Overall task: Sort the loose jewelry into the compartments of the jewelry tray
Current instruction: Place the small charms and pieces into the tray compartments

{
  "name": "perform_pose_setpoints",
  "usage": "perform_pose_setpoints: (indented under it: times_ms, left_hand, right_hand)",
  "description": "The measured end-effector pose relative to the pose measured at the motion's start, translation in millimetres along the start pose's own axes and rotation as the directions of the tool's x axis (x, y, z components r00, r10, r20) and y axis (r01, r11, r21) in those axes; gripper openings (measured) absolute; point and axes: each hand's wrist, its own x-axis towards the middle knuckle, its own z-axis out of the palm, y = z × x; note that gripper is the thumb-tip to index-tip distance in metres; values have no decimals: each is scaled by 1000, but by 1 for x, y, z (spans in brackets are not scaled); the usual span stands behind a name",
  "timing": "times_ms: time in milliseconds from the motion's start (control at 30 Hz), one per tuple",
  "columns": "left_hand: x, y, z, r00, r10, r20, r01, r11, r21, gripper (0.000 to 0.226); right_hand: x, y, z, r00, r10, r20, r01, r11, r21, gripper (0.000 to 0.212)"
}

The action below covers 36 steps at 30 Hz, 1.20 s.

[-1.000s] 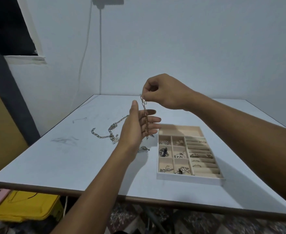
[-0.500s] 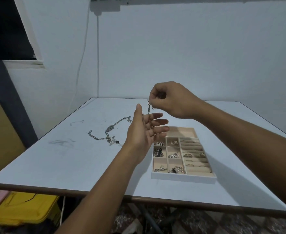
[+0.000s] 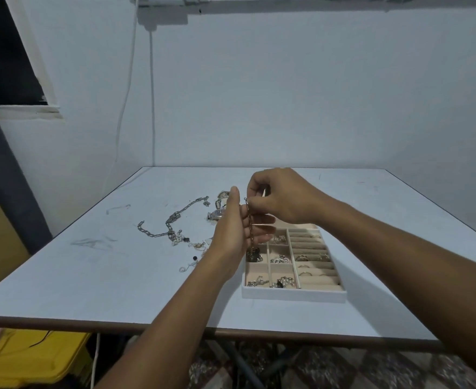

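well, r hand (image 3: 283, 203) pinches chain (image 3: 250, 231), prob. over tray (image 3: 292, 295).

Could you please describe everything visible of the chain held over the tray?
The link chain looks like dull metal, made of small oval links. The right hand pinches its upper end, so it hangs straight down across the outstretched fingers of the left hand. Its lower end dangles over a left-column compartment of the jewelry tray; whether it touches the contents is unclear.

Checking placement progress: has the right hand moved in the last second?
Yes: the right hand has dropped toward the jewelry tray, bringing the chain's lower end over its left column.
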Motion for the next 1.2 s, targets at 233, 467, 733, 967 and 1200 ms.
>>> perform_pose_setpoints:
  times_ms: [233, 467, 733, 967, 1200]
  left_hand:
    - [5, -4, -1, 1000, 2, -9, -1, 995, 102, 76]
    - [10, -7, -1, 1000, -5, -3, 5, 991, 137, 70]
    - [12, -8, -4, 1000, 1, 27, -5, 987, 159, 72]
    - [9, -3, -15, 1000, -5, 13, 3, 989, 150, 68]
    - [-8, 12, -74, 976, 162, -146, -98, 924, 371, 33]
  right_hand:
    - [-5, 9, 11, 1000, 17, -4, -17, 1000, -4, 3]
    - [-10, 16, 17, 999, 43, 24, -43, 999, -5, 11]
    - [-18, 24, 16, 997, 70, 13, -70, 998, 4, 13]
    - [-26, 33, 18, 993, 111, -33, -108, 991, 82, 10]
    - [-23, 29, 38, 986, 141, 93, -153, 980, 129, 6]
